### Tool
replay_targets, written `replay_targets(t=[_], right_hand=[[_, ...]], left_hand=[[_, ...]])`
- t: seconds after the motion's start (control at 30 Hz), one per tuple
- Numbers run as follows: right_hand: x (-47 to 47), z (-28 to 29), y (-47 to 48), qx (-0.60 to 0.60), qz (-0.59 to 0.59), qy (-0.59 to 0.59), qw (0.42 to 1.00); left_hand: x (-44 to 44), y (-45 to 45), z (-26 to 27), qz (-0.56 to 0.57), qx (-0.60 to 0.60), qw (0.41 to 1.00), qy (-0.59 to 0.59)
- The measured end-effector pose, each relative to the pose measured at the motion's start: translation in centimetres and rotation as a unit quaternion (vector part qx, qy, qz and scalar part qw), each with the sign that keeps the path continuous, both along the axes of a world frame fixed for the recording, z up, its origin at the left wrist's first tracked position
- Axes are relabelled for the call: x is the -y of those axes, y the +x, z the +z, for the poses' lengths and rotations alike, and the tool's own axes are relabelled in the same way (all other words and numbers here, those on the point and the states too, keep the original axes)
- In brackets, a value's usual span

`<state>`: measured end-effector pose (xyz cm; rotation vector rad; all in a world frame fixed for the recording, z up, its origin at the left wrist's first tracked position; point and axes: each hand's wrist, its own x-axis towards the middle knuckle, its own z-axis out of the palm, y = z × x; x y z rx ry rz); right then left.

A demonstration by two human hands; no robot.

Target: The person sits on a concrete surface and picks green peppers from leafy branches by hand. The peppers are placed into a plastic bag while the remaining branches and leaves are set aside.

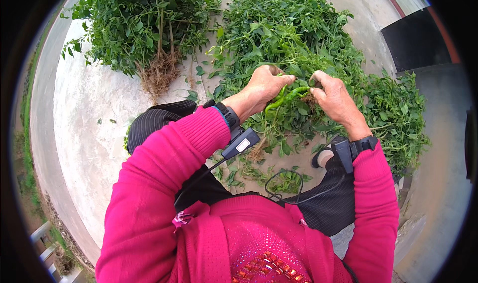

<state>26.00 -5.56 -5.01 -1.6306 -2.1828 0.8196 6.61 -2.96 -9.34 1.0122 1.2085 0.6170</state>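
My left hand (266, 84) is closed around a few long green chili peppers (278, 103), which hang below its fingers. Just to the right, my right hand (330, 94) pinches the end of one curved pepper between thumb and forefinger. Both hands are over a large heap of cut pepper plants (283, 36) with green leaves. The heap lies on the concrete ground and reaches far to the right. Stems and leaves partly hide what lies just behind the fingers.
Uprooted plants with brown roots (160, 72) lie in a second pile at the upper left. Loose leaves (287, 182) and a black cable (301, 187) are between my legs. A dark panel (416, 40) stands at the upper right. Pale concrete ground (89, 133) spans the left side.
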Motion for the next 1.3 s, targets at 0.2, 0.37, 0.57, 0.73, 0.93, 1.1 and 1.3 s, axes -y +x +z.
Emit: replay_targets(t=[0.2, 0.37, 0.57, 0.73, 0.93, 1.1, 1.3], right_hand=[[-0.3, 0.0, 1.2, -0.001, 0.003, 0.011, 1.0], [-0.1, 0.1, 0.7, 0.001, 0.032, 0.009, 0.999], [0.2, 0.1, 0.1, -0.026, 0.043, 0.001, 0.999], [0.3, -0.2, -0.2, -0.034, 0.053, 0.004, 0.998], [0.2, -0.1, -0.3, -0.02, 0.093, 0.044, 0.994], [0.3, -0.7, -0.4, 0.028, 0.113, 0.1, 0.988], [-0.8, -1.7, 0.3, -0.031, -0.065, 0.022, 0.997]], left_hand=[[-1.7, -0.6, 1.6, -0.183, -0.034, 0.937, 0.295], [-0.5, 0.8, 1.8, -0.262, -0.158, 0.889, 0.34], [0.2, 1.2, 1.8, -0.263, -0.201, 0.855, 0.398], [-0.1, 1.1, 1.5, -0.299, -0.247, 0.84, 0.38], [-0.8, 1.1, 0.6, -0.302, -0.14, 0.909, 0.25], [-1.0, 1.2, 0.4, -0.295, -0.132, 0.936, 0.138], [0.6, 1.9, 1.3, -0.311, -0.067, 0.9, 0.297]])
